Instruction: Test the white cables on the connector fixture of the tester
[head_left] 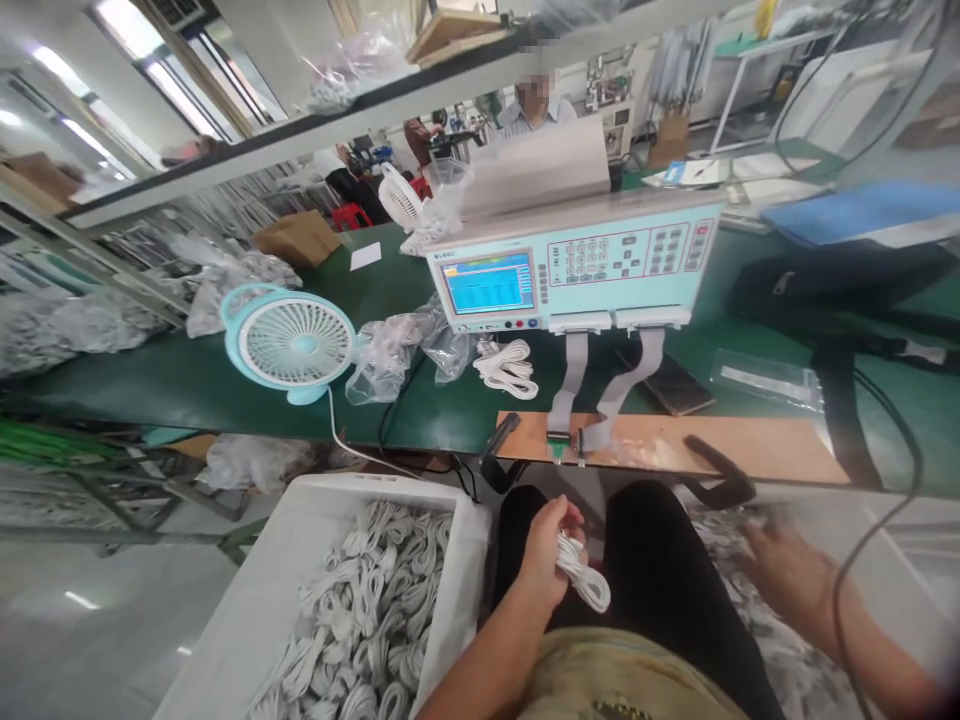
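My left hand (551, 548) is closed around a coiled white cable (585, 575), held over my lap. Off to the right, my right hand (784, 555) is smeared by motion above a heap of pale items in a bin (892, 530) beside my leg; its fingers do not show clearly. Ahead stands a light-green tester (630, 255) with a lit screen. Two grey ribbon cables (571, 375) run from it to connectors (559, 445) at the wooden board (765, 450) on the table edge. One more coiled white cable (506, 368) lies before the tester.
A white bin (262, 560) full of coiled cables stands at my left. On the green table (180, 390) are a blue fan (300, 340), plastic bags (386, 350), a dark phone-like slab (675, 385) and a black bag (810, 290). A loose black cord (911, 450) hangs at right. A person sits opposite.
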